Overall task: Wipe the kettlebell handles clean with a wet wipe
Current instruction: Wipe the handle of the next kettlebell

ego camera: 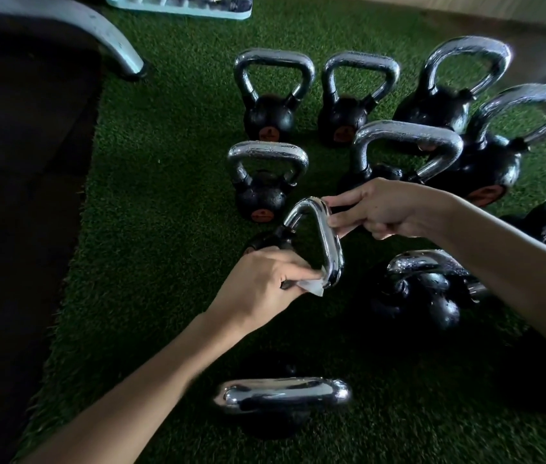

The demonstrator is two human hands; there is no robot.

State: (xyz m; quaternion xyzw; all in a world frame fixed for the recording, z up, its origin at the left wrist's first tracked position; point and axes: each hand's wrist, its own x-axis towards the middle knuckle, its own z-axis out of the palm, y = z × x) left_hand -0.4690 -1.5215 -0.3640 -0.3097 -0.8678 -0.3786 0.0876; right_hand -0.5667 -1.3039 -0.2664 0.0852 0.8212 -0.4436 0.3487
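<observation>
1. On the green turf (164,162), at centre of view, a tilted kettlebell (269,241) lies with its chrome handle (326,236) raised. The right hand (388,209) grips the handle's upper bend. The left hand (264,283) pinches a wet wipe (311,285) against the lower bend.
2. Slip: the chrome looks slick, so the right hand's grip may give and the bell may roll or drop back.
3. Pinch: the left fingers sit close under the handle, and a sudden drop could trap them against the bell's body.
4. Missed area: the wipe is bunched small and may skip the handle's inner curve.
5. Collision: a small upright kettlebell (259,199) stands just beside, and a rolling bell could strike it.
</observation>
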